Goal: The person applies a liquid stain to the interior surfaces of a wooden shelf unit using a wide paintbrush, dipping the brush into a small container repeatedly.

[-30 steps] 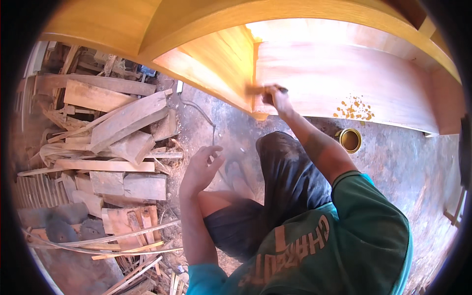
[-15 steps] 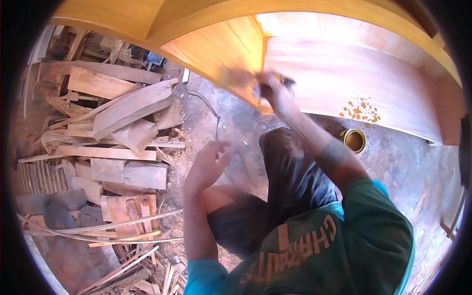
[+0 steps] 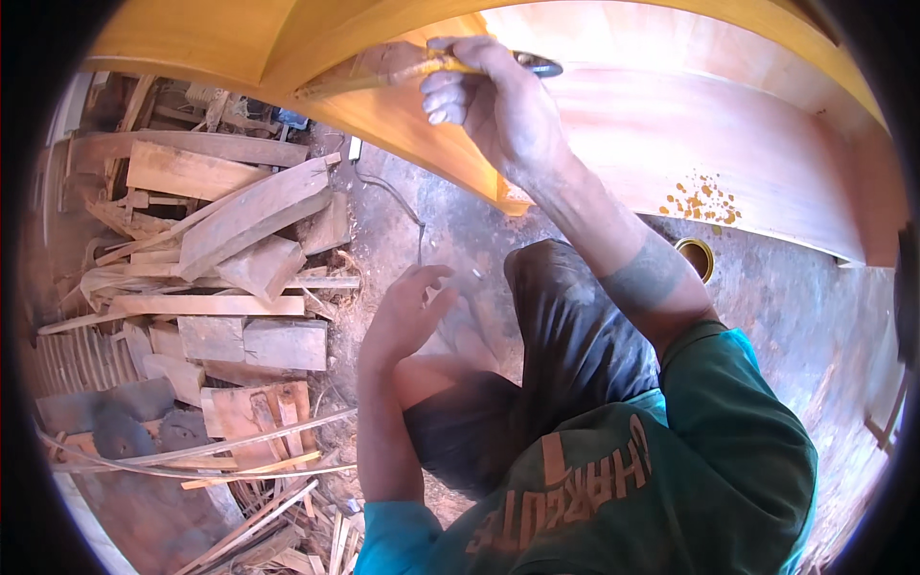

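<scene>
A paintbrush point(image 3: 391, 69) with a yellowed head is in my right hand point(image 3: 503, 110), its dark handle end sticking out to the right past my fingers. The bristles point left and lie at the inner face of the yellow-coated wooden cabinet point(image 3: 412, 125). To the right spreads a paler panel point(image 3: 661, 125) of the same piece, with a cluster of yellow-brown drops near its lower edge. My left hand point(image 3: 410, 309) hangs by my knee with loosely curled fingers apart, holding nothing.
An open tin point(image 3: 695, 259) of yellow-brown liquid stands on the floor beside the panel, partly hidden by my right arm. Timber offcuts point(image 3: 259, 216) are heaped on the left. A dark cable point(image 3: 393, 192) runs along the floor between the pile and the cabinet.
My right hand has moved up and to the left with the paintbrush, from the cabinet's lower corner to higher on its yellow side. My left hand stays nearly still.
</scene>
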`<state>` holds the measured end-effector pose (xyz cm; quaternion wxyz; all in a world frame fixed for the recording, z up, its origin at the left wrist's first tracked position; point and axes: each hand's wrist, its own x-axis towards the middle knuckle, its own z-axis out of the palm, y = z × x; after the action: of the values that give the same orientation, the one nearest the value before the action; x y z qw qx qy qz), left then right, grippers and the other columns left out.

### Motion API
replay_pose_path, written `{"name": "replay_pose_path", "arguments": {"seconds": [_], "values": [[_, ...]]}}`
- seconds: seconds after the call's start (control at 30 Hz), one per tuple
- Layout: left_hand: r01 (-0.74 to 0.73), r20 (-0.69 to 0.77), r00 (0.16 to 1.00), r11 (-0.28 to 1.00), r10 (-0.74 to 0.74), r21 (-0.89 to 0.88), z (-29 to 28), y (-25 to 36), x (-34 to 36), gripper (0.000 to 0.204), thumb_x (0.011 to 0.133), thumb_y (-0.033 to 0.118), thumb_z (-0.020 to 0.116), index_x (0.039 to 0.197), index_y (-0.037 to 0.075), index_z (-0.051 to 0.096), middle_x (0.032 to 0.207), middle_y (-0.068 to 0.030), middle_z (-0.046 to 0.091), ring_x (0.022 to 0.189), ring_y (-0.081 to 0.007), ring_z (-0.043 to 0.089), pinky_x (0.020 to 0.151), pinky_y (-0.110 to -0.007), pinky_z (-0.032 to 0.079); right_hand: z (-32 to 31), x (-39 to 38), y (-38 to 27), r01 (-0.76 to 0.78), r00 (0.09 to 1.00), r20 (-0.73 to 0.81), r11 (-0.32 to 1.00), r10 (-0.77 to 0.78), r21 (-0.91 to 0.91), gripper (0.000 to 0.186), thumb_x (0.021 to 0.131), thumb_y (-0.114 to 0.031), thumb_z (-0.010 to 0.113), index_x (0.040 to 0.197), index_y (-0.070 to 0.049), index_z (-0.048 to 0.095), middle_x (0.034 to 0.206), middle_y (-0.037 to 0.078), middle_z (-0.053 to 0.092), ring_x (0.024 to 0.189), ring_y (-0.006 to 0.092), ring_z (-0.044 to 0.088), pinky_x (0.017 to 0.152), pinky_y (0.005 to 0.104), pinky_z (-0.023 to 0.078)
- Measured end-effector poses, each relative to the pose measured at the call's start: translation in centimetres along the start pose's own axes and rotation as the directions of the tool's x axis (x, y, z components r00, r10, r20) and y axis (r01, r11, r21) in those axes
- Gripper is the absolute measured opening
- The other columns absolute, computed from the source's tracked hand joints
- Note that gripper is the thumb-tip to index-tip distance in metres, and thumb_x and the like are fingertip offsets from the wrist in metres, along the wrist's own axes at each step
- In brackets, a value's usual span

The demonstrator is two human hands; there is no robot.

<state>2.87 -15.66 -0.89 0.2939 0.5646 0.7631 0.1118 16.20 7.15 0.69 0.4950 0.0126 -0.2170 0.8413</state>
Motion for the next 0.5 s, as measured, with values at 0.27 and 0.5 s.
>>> {"name": "replay_pose_path", "arguments": {"seconds": [0.27,0.5], "values": [[-0.023,0.048,0.999,0.999,0.021,0.041,0.5,1.4,0.5,0.031,0.093,0.022,0.068,0.119,0.005,0.068,0.096,-0.0108,0.063,0.083,-0.0218,0.06,0.079,-0.034,0.05,-25.3,-8.0,9.0,-0.406,0.84,-0.522,0.809,0.147,-0.425,0.024,0.097,-0.02,0.054,0.111,-0.002,0.064,0.083,0.01,0.07,0.067,0.0174,0.066,0.066,0.032,0.057],[-0.007,0.059,0.998,0.999,0.004,0.049,0.5,0.7,0.1,0.031,0.092,0.02,0.069,0.119,0.006,0.068,0.097,-0.0107,0.062,0.082,-0.0216,0.059,0.078,-0.034,0.05,-20.2,-6.6,6.4,-0.347,0.868,-0.495,0.768,0.045,-0.538,0.023,0.093,-0.019,0.056,0.095,0.001,0.067,0.073,0.007,0.066,0.063,0.0138,0.062,0.058,0.0289,0.051]]}}
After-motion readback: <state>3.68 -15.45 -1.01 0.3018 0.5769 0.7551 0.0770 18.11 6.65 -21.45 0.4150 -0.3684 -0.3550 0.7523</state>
